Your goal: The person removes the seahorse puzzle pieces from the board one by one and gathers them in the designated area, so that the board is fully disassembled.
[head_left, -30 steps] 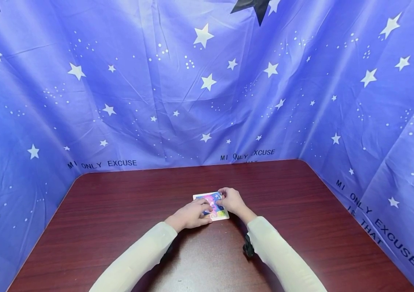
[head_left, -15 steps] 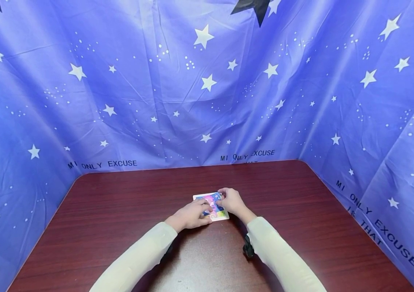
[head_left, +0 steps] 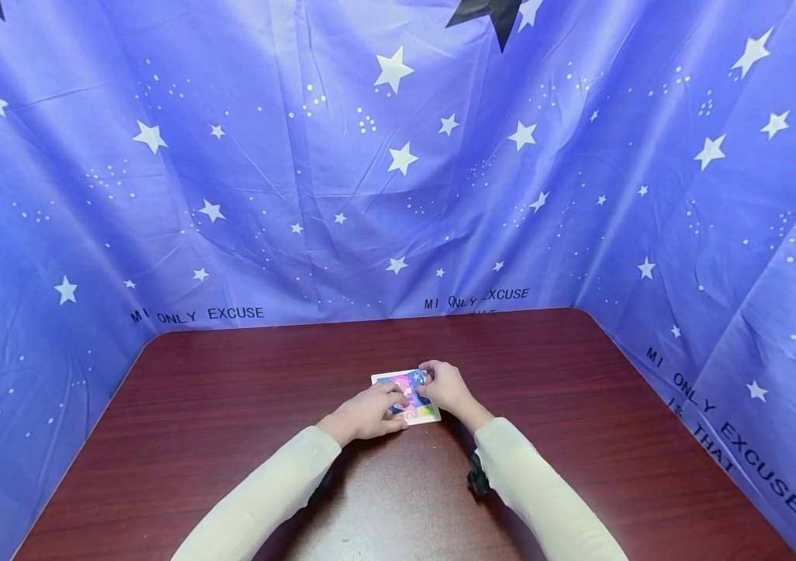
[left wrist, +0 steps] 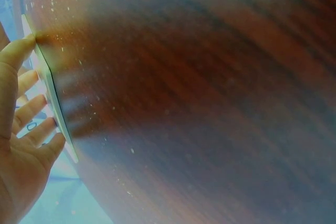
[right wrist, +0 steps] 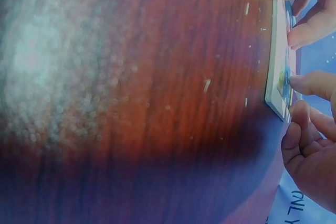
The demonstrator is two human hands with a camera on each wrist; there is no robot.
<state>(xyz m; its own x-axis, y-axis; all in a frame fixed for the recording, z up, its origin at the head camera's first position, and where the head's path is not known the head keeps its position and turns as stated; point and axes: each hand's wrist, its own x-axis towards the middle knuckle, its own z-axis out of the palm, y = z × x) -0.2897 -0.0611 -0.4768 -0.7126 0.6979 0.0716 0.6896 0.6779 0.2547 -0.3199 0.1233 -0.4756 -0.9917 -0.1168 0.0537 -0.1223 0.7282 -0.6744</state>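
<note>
A small, flat, nearly square picture board (head_left: 405,379) lies on the table. Its border is white, its picture pink, blue and yellow; fingers cover part of it. My left hand (head_left: 362,411) rests on its left side, fingers spread over the face. In the left wrist view that thumb touches the board's pale edge (left wrist: 56,95). My right hand (head_left: 448,387) is at the far right corner, one digit on the picture. The right wrist view shows this hand's other fingers (right wrist: 296,127) curled against the board's corner; whether they reach beneath it is hidden.
The dark red-brown wooden table (head_left: 243,389) surrounds the board on all sides. A blue-purple curtain (head_left: 341,179) with white stars and black lettering hangs along the back and both sides. A black strap or device (head_left: 478,474) sits under the right sleeve (head_left: 538,475).
</note>
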